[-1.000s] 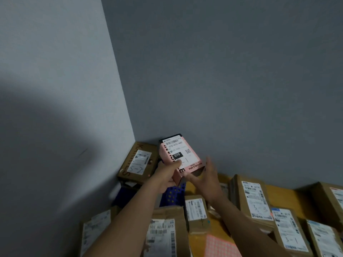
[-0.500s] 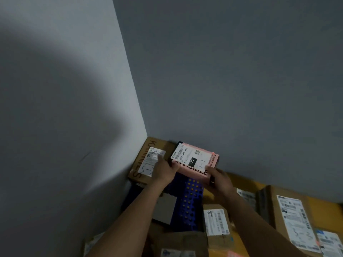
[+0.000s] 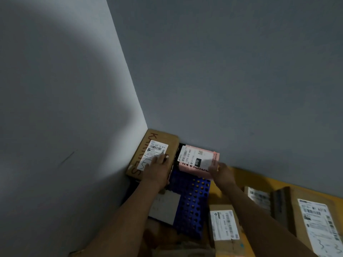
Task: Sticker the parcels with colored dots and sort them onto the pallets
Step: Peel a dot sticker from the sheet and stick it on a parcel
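Note:
A pink parcel (image 3: 199, 158) with a white shipping label lies flat at the back of the blue perforated pallet (image 3: 193, 206), against the grey wall. My right hand (image 3: 221, 173) grips its near right end. To its left in the wall corner sits a brown carton (image 3: 172, 143) with a white label. My left hand (image 3: 157, 170) rests flat on that carton with fingers spread, off the pink parcel. No sticker dot shows on the pink parcel from here.
A grey card (image 3: 165, 207) lies on the blue pallet's left part. To the right is a yellow surface (image 3: 259, 179) carrying several labelled brown parcels, among them one (image 3: 225, 227) at the front and one (image 3: 319, 223) at far right. Walls close the left and back.
The pink parcel came down from a raised, tilted hold to lie flat on the blue pallet beside the brown carton. My left hand let go of it and moved onto the carton.

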